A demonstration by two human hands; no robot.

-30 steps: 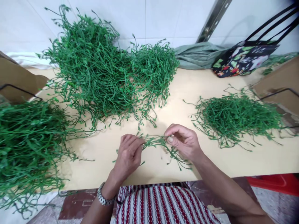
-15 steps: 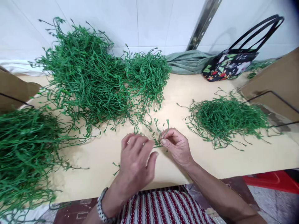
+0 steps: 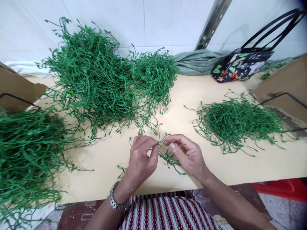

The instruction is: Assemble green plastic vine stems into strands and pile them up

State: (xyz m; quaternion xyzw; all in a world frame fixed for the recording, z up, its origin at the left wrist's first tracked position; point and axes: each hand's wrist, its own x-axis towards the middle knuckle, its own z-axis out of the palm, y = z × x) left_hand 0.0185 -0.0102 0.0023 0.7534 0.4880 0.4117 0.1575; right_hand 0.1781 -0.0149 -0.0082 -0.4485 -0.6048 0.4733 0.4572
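Note:
My left hand (image 3: 142, 158) and my right hand (image 3: 187, 153) meet over the near middle of a pale yellow table (image 3: 240, 166). Between their fingertips they pinch a small green plastic sprig (image 3: 168, 156) with thin branching stems. Part of the sprig hangs below my right hand, and a loose end (image 3: 122, 169) lies on the table left of my left wrist. A metal watch (image 3: 114, 199) sits on my left wrist.
A big heap of green stems (image 3: 96, 76) fills the back left. Another heap (image 3: 26, 153) lies at the left edge, and a flatter pile (image 3: 237, 121) on the right. A floral bag (image 3: 242, 64), grey cloth (image 3: 196, 62) and brown boxes (image 3: 283, 83) stand behind.
My left hand, which was flat over the sprig half a second ago, now has its fingers curled and pinching the sprig beside my right fingertips. The sprig has turned between the hands.

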